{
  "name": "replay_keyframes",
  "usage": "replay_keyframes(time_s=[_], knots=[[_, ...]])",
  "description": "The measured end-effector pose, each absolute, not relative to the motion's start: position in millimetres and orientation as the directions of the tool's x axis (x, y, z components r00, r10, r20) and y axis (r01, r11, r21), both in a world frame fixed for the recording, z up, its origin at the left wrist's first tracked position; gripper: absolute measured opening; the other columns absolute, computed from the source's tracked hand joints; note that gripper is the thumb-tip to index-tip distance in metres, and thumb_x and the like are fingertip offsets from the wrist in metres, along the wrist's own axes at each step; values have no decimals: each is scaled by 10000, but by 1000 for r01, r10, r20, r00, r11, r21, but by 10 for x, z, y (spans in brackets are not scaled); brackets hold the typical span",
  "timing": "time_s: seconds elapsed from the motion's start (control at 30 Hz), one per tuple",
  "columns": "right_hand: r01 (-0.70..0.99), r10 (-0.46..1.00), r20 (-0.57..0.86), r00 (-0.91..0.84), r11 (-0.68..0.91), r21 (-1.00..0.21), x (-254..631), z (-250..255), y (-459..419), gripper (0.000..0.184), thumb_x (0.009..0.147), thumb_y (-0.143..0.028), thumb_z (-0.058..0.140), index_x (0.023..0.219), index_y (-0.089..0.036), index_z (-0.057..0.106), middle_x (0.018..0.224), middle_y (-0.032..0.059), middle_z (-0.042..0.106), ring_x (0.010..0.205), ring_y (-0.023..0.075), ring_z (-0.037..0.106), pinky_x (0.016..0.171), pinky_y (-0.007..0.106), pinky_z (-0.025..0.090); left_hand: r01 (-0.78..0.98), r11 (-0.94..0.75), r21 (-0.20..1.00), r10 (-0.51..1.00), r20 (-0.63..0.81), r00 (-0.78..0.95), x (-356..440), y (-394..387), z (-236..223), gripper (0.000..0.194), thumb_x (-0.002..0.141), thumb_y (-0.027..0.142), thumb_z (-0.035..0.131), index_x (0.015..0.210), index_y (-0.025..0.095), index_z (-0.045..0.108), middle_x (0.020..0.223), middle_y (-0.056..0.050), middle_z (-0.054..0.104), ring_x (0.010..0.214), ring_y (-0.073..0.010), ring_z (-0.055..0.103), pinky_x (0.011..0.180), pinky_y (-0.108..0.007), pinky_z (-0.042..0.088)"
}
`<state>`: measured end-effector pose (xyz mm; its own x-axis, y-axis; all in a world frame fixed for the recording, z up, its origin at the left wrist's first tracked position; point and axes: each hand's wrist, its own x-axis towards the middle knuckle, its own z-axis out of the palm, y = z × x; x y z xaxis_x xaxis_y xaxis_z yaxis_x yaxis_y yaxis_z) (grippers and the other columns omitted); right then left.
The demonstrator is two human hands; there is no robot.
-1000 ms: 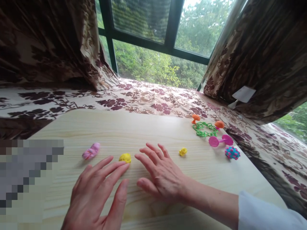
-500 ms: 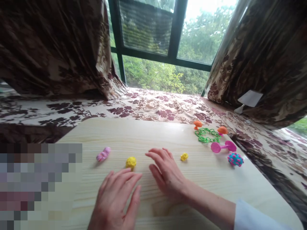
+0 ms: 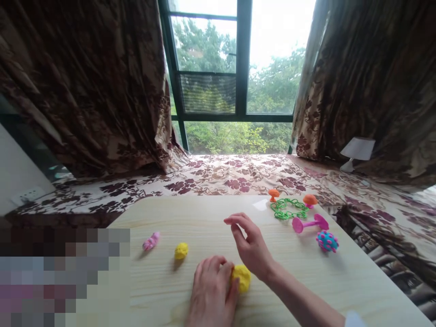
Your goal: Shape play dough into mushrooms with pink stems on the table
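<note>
My left hand (image 3: 213, 288) is low over the table with thumb and fingers closed around the left side of a yellow lump (image 3: 241, 278) that looks like modelling clay. Just beyond it, my right hand (image 3: 250, 243) is raised with bent fingers, thumb apart, and nothing visible in its grasp. A second, smaller yellow lump (image 3: 181, 250) lies to the left of my left hand. Farther left is a twisted pink piece (image 3: 151, 241).
On the right of the wooden table (image 3: 200, 213) are a green chain ring (image 3: 289, 210), two orange-capped pieces, a pink dumbbell shape (image 3: 309, 223) and a blue ball with pink knobs (image 3: 327, 241). A white lamp (image 3: 357, 149) stands beyond the table, near the curtain.
My left hand has moved right and now grips a yellow lump. My right hand has lifted slightly right. A small yellow piece beside it no longer shows. The view has tilted up.
</note>
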<state>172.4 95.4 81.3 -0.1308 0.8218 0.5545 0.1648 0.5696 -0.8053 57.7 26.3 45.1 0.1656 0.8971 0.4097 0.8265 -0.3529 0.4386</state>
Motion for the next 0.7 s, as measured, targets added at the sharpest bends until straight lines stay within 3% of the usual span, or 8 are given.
replay_keyframes(time_s=[0.13, 0.23, 0.33, 0.47, 0.63, 0.7], knots=[[224, 776, 604, -178, 630, -744, 2021, 930, 1092, 234, 800, -94, 488, 899, -230, 650, 912, 30, 602, 915, 182, 530, 873, 343, 385, 672, -265, 692, 951, 302, 65, 654, 368, 618, 116, 702, 166, 520, 776, 221, 590, 814, -29, 611, 819, -221, 546, 782, -387, 391], [243, 783, 611, -119, 620, -746, 2139, 943, 1233, 237, 818, -104, 462, 930, -224, 632, 922, 32, 601, 900, 171, 545, 832, 318, 415, 366, -170, 915, 959, 239, -152, 678, 770, 817, 90, 647, 218, 631, 735, 227, 616, 740, 1, 612, 769, -196, 555, 765, -334, 384], [228, 803, 595, -17, 583, -780, 2160, 859, 1349, 231, 863, -140, 403, 974, -209, 594, 949, 44, 593, 897, 164, 560, 802, 305, 438, 222, -137, 965, 941, 197, -275, 703, 1383, 922, 237, 702, 277, 621, 928, 207, 602, 822, 0, 616, 790, -156, 567, 774, -298, 410], [199, 824, 563, 56, 544, -815, 2156, 730, 1378, 205, 877, -190, 406, 995, -198, 574, 991, 57, 581, 897, 174, 563, 798, 316, 440, 37, -5, 999, 936, 18, -352, 641, 1909, 888, 269, 828, 342, 510, 992, 135, 558, 895, -39, 607, 726, -139, 579, 657, -320, 476], [210, 867, 496, 49, 477, -853, 2157, 745, 1289, 222, 875, -255, 450, 1057, -212, 568, 1058, 60, 566, 962, 183, 545, 803, 300, 437, -105, -5, 994, 984, -14, -176, 564, 1530, 850, 336, 687, 311, 652, 975, 139, 638, 848, -51, 665, 657, -122, 574, 662, -278, 454], [209, 900, 435, -9, 427, -880, 2116, 761, 1245, 231, 878, -288, 451, 1050, -204, 580, 1053, 65, 566, 931, 181, 558, 766, 288, 451, -133, 7, 991, 994, -21, -107, 535, 1291, 853, 321, 703, 314, 640, 974, 144, 643, 893, -65, 669, 736, -143, 586, 718, -287, 453]])
